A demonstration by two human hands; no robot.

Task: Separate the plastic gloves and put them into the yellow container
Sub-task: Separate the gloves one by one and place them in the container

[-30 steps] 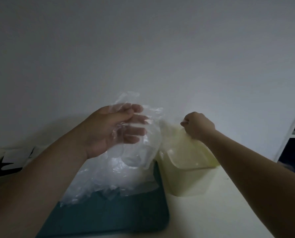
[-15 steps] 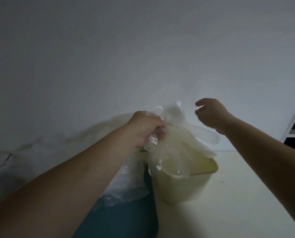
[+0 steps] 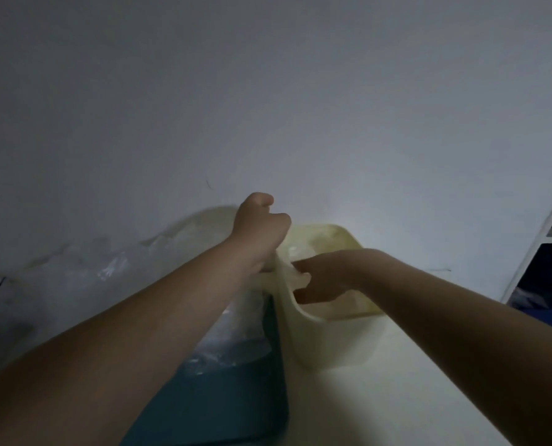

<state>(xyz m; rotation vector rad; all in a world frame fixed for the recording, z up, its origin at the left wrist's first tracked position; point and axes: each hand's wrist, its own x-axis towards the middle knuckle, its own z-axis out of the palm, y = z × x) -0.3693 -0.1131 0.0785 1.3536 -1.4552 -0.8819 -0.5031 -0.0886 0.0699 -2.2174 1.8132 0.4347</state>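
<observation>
Gripping a plastic glove (image 3: 301, 278), left hand (image 3: 261, 227) and right hand (image 3: 327, 274) curl fingers over yellow container (image 3: 332, 342).

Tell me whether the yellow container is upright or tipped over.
Upright: the container stands on its base on the table, open top facing up, right hand reaching into it.

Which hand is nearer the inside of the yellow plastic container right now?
Right. The right hand reaches inside the yellow plastic container. The left hand is above its far-left rim, curled in a fist.
</observation>
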